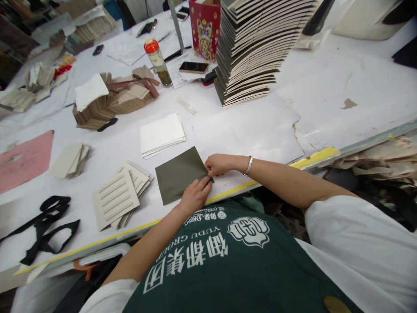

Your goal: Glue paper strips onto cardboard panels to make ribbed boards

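Observation:
A dark olive-grey sheet of card (179, 176) lies flat on the table near the front edge. My right hand (216, 165) is closed, its fingers pinched at the card's right corner. Beside it, my left hand (196, 193) holds the same corner from the front, its fingertips meeting those of the right hand. The corner itself is mostly hidden under the fingers. Just behind the card is a small stack of white sheets (162, 134). Left of it sit several beige boards (117, 195) with raised strips.
Large black-handled scissors (48, 228) lie at the left. A tall stack of dark-faced boards (250, 52) rises behind, near a lidded bottle (158, 63), a phone (193, 67) and a red bag (205, 30). A bundle of brown pieces (114, 100) stands back left. Yellow tape (233, 189) lines the table edge.

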The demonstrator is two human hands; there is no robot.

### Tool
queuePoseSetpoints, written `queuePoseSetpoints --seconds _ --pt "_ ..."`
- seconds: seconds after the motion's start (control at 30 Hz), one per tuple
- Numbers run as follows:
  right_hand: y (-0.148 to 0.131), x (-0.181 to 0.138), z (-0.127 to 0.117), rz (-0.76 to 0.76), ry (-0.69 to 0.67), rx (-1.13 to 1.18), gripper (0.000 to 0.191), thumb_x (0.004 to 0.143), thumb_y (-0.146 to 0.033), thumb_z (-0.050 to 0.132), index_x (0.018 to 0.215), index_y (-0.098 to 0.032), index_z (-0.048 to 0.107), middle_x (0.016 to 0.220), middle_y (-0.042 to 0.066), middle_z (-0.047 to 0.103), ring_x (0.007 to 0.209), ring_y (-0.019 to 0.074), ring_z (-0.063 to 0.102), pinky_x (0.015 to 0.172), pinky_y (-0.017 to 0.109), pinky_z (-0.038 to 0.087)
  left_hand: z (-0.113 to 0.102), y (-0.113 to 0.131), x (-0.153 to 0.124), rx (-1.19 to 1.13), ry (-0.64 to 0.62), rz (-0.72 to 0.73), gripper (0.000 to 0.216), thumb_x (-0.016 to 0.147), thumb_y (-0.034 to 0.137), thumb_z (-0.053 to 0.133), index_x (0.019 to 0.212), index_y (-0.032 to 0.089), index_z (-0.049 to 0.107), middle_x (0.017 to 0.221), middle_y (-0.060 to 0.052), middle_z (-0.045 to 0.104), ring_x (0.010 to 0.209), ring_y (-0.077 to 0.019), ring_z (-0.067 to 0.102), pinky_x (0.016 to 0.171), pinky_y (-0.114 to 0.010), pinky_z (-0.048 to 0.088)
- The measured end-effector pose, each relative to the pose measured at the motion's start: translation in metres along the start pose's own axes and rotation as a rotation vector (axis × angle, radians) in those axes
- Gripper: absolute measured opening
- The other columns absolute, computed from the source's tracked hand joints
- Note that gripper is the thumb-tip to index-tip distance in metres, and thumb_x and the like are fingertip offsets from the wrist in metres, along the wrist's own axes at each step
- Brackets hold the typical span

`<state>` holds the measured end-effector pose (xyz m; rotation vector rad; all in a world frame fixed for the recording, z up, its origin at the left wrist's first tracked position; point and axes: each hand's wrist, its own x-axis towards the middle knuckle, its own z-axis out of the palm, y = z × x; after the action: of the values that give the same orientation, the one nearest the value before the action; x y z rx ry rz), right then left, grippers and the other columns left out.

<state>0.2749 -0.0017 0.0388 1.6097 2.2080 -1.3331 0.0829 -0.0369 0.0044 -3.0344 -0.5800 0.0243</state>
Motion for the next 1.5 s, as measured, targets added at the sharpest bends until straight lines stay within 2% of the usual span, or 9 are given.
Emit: queuePoseSetpoints --seconds 0.23,0.43,0.57,0.67,0.8,0.93,1.03,1.37,1.5 --pt "0.014 0.018 -0.015 -0.052 0.034 0.180 0.017 0.067 -0.027 0.055 0.064 -0.011 0.061 0.051 0.000 0.057 0.043 0.0071 0.044 0.046 0.020 0.034 -0.001 0.001 0.001 -0.009 0.002 -0.014 0.031 0.084 0.017 0.035 0.111 0.018 0.051 0.124 -0.005 0.049 0.082 -0.0171 0.050 0.071 -0.029 0.043" --pt "0.014 0.026 -0.015 -0.029 0.045 0.189 0.004 0.060 -0.017 0.054 0.058 -0.013 0.056 0.043 -0.004 0.049 0.040 0.0070 0.042 0.042 0.019 0.032 0.000 0.000 0.003 -0.045 0.079 -0.050 0.025 0.084 0.019 0.038 0.102 0.019 0.055 0.117 -0.002 0.054 0.079 -0.0155 0.051 0.071 -0.027 0.043" --pt "0.013 0.024 -0.013 -0.036 0.053 0.185 0.004 0.059 -0.014 0.052 0.060 -0.014 0.055 0.041 -0.004 0.049 0.039 0.0076 0.043 0.042 0.019 0.032 -0.002 0.003 0.013 -0.119 0.111 -0.131 0.021 0.087 0.024 0.036 0.090 0.019 0.056 0.104 -0.002 0.059 0.080 -0.0143 0.052 0.073 -0.025 0.043" --pt "0.014 0.023 -0.012 -0.047 0.060 0.160 0.007 0.059 -0.015 0.050 0.062 -0.013 0.057 0.042 -0.004 0.050 0.040 0.0082 0.044 0.043 0.020 0.033 -0.002 0.006 0.021 -0.160 0.072 -0.234 0.024 0.089 0.026 0.033 0.084 0.018 0.055 0.092 -0.004 0.060 0.081 -0.0145 0.053 0.073 -0.025 0.044" --pt "0.015 0.024 -0.015 -0.048 0.046 0.088 0.010 0.060 -0.018 0.052 0.064 -0.013 0.059 0.044 -0.002 0.052 0.041 0.0090 0.045 0.044 0.020 0.034 0.001 0.008 0.027 -0.174 0.067 -0.325 0.021 0.088 0.026 0.034 0.092 0.017 0.053 0.106 -0.008 0.055 0.089 -0.0162 0.052 0.077 -0.028 0.044" --pt "0.015 0.030 -0.024 -0.066 0.076 0.152 0.013 0.063 -0.024 0.054 0.063 -0.012 0.058 0.049 0.000 0.055 0.042 0.0081 0.045 0.043 0.020 0.034 0.002 0.008 0.027 -0.159 0.043 -0.325 0.025 0.089 0.026 0.031 0.098 0.016 0.053 0.113 -0.009 0.052 0.093 -0.0175 0.052 0.080 -0.029 0.043" --pt "0.016 0.035 -0.030 -0.056 0.095 0.158 0.011 0.062 -0.021 0.053 0.063 -0.011 0.058 0.051 0.001 0.057 0.042 0.0076 0.045 0.043 0.019 0.034 0.000 0.007 0.026 -0.185 0.001 -0.329 0.027 0.089 0.028 0.031 0.100 0.016 0.053 0.115 -0.009 0.052 0.096 -0.0179 0.051 0.082 -0.029 0.042" --pt "0.014 0.037 -0.029 -0.063 0.107 0.013 0.017 0.059 -0.019 0.053 0.069 -0.010 0.063 0.053 0.002 0.059 0.044 0.0091 0.048 0.044 0.019 0.034 -0.011 0.006 0.035 -0.268 -0.096 -0.401 0.018 0.086 0.026 0.040 0.091 0.016 0.055 0.130 -0.012 0.041 0.106 -0.0205 0.050 0.085 -0.034 0.043" --pt "0.015 0.045 -0.038 -0.067 0.037 0.018 0.018 0.061 -0.026 0.056 0.068 -0.010 0.062 0.053 0.001 0.059 0.046 0.0091 0.049 0.045 0.019 0.035 -0.015 0.003 0.037 -0.316 -0.122 -0.396 0.017 0.085 0.024 0.042 0.092 0.016 0.054 0.131 -0.012 0.041 0.107 -0.0209 0.050 0.085 -0.035 0.044"
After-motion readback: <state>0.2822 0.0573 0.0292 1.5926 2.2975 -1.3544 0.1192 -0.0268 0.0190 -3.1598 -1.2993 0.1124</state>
